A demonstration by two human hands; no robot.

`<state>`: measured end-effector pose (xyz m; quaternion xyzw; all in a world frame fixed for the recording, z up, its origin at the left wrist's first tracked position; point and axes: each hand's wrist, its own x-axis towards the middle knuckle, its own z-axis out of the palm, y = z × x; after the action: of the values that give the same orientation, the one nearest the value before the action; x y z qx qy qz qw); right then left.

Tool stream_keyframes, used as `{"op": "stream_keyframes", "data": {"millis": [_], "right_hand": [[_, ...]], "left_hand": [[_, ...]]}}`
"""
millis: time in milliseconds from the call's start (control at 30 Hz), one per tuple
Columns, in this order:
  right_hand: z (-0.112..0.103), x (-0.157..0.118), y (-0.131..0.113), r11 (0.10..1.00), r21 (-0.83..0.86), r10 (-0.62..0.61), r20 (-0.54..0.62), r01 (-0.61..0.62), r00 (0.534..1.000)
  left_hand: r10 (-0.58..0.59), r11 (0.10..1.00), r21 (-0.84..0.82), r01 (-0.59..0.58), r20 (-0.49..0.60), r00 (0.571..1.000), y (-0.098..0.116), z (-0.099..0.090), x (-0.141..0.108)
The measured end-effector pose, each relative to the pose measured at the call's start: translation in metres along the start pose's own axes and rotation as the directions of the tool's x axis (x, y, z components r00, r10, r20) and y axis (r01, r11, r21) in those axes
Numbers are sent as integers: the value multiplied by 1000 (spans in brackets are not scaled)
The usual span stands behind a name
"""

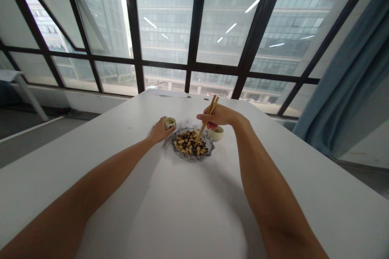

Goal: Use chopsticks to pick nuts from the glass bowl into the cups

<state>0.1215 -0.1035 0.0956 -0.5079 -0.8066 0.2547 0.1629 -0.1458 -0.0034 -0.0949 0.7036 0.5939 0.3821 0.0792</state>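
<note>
The right hand [217, 116], its grip closed around a pair of wooden chopsticks [202, 129], is above the far right edge of a scalloped clear glass plate [209, 145], which serves here as the landmark. The chopsticks' long axis slants from high beyond the plate's right side down toward its middle, so the tips lie below and to the left of the grip, among small pale and dark pieces [185, 142] spread over the plate; whether a piece is pinched between the tips is too small to tell. Just right of the plate, partly hidden by the right hand, stands a pale cup [218, 134], nearer to that hand than to the other. At the plate's far left edge, the left hand [159, 130] grasps a patterned cup [170, 124], upright, its mouth facing up. Beneath the plate, a white table [182, 210] stretches toward tall windows [165, 20] well beyond it.
</note>
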Motion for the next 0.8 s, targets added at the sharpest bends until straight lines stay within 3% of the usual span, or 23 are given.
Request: {"op": "stream_keyframes", "data": {"millis": [600, 800], "right_hand": [[1, 0, -2, 999, -28, -22, -11, 22, 1000], [-5, -6, 0, 996, 69, -55, -88, 61, 995]], "left_hand": [[-3, 1000, 6, 3, 19, 1000, -1, 0, 0], [1, 1000, -26, -1, -9, 1000, -3, 2, 1]]}}
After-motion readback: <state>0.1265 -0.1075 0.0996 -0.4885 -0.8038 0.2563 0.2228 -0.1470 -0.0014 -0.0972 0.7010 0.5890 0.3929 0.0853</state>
